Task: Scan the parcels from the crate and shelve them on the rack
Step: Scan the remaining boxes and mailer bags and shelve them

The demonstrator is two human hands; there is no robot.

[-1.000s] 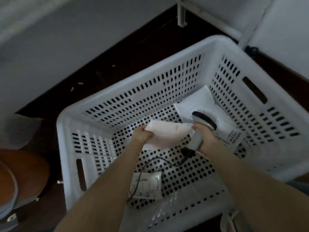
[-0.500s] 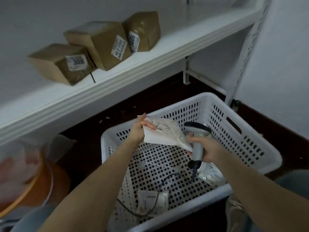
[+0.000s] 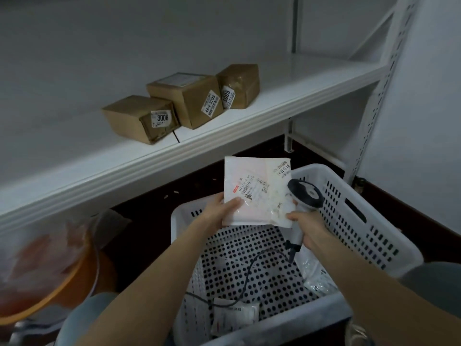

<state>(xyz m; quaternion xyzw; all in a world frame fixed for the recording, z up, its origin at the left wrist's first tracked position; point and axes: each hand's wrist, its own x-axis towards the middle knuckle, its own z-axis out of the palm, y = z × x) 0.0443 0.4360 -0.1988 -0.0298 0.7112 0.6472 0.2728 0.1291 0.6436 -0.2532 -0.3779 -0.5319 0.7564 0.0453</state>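
My left hand (image 3: 215, 216) pinches the white mailer (image 3: 252, 203) by its lower-left edge, right hand (image 3: 311, 229) is wrapped round the scanner (image 3: 307, 194). The barcode (image 3: 247, 189) sits just left of the scanner's head.

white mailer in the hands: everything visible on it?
The white mailer is a flat, glossy, wrinkled plastic pouch, held nearly upright above the crate, printed side toward the camera. A barcoded shipping label sits mid-face; a second sticker at the top right starts 81-5. The left hand pinches its lower left edge; the right hand, also gripping the scanner, pinches the lower right corner.
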